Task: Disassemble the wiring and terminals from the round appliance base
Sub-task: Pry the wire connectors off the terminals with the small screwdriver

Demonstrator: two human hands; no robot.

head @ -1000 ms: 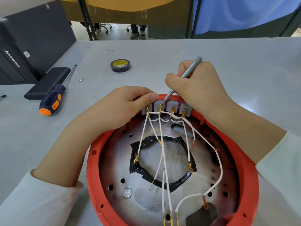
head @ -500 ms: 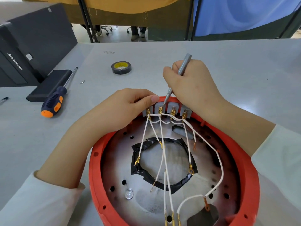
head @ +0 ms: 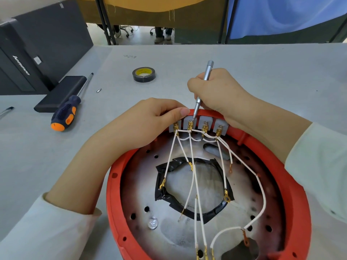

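Observation:
A round red appliance base [head: 112,194] lies on the grey table, its metal inner plate facing up. Several white wires [head: 195,177] with brass terminals run from a row of grey terminal blocks [head: 204,121] at the far rim. My right hand [head: 216,91] grips a slim silver screwdriver [head: 203,85], its tip down on the second block from the left. My left hand [head: 150,121] grips the far rim beside the leftmost block, thumb against it. A ring of black tape [head: 163,192] surrounds the plate's centre hole.
A blue-and-orange screwdriver [head: 64,115] lies at the left, against a flat black box [head: 60,92]. A roll of black tape [head: 144,74] sits beyond the base, a small screw [head: 99,90] to its left. A black computer case [head: 28,53] stands at far left.
The screwdriver has tilted more upright in my right hand, its top end swinging left. My left hand stays on the rim.

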